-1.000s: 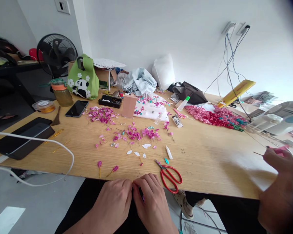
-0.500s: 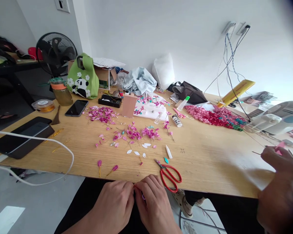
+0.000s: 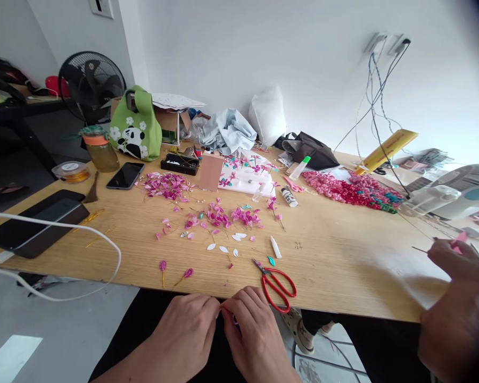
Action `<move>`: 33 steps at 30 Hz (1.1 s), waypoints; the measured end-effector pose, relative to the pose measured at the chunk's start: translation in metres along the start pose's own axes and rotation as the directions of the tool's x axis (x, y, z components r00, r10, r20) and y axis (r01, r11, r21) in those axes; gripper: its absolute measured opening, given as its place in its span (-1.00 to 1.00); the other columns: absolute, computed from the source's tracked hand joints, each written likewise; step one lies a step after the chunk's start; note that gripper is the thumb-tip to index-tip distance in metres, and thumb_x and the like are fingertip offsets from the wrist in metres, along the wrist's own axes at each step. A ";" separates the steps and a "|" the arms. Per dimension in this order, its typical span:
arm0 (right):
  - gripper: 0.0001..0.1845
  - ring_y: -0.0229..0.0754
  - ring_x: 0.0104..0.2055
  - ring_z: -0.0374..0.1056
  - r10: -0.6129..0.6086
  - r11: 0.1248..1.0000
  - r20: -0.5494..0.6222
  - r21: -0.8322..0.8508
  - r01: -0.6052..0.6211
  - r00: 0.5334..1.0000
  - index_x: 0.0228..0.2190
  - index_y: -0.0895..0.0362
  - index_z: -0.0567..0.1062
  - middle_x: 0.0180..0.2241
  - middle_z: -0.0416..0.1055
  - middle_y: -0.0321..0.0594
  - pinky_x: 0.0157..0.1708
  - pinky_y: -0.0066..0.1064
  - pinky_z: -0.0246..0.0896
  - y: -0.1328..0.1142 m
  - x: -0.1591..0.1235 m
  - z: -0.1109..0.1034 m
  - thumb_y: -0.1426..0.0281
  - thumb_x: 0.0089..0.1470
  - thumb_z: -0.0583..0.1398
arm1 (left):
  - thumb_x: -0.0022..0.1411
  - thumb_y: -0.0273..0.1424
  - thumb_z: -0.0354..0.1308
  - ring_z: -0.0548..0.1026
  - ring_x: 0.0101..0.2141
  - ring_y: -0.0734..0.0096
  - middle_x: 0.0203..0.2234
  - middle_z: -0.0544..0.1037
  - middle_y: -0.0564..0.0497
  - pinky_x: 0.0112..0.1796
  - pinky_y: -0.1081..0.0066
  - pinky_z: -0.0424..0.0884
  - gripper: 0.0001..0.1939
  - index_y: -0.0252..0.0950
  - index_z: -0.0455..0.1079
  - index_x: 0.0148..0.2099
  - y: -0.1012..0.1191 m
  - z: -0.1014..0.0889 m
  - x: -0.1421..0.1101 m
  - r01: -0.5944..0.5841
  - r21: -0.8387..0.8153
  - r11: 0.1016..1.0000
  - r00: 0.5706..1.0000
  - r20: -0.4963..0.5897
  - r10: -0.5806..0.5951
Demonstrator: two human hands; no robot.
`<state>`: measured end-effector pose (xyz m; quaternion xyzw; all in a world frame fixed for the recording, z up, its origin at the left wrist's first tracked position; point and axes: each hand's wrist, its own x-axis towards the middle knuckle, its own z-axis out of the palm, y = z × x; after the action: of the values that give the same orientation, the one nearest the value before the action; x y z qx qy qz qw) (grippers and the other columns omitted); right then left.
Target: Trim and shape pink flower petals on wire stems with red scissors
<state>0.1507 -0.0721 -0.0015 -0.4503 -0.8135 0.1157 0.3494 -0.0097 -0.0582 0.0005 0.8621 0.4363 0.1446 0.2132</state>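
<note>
At the table's near edge, above my lap, my left hand and my right hand meet, both with fingers pinched at the tips. A small purple piece peeks out under my right hand's fingers; the rest of it is hidden. What my left fingertips pinch is too small to make out. Just beyond my right hand lie red-handled scissors. Two purple flower pieces on gold wire stems, one of them upright, lie beyond my left hand. White petal shapes and a teal leaf are farther up.
Pink petals lie in piles mid-table, near a white glue tube. A phone, a tablet and a looping white cable are on the left. At right, another person's hand holds something pink.
My hands stay pinched together near the table edge, with only a slight shift of the fingertips. The view has tilted very slightly. The other person's hand has barely moved.
</note>
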 end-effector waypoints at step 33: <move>-0.82 -0.14 -0.36 0.18 0.064 0.998 0.022 -0.001 -0.064 0.998 -0.36 0.16 0.36 -0.40 0.31 -0.19 -0.35 -0.30 0.07 -0.003 -0.001 0.003 0.62 0.15 0.02 | 0.20 -0.64 -0.15 0.46 -0.50 0.32 -0.52 0.49 0.02 -0.49 0.37 0.26 -0.73 -0.25 0.31 -0.36 0.000 0.003 0.001 -0.041 0.080 0.996 0.972 -0.227 0.058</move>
<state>0.1465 -0.0739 -0.0027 -0.4748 -0.8026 0.1314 0.3364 -0.0077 -0.0584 -0.0023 0.8577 0.4413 0.2320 0.1254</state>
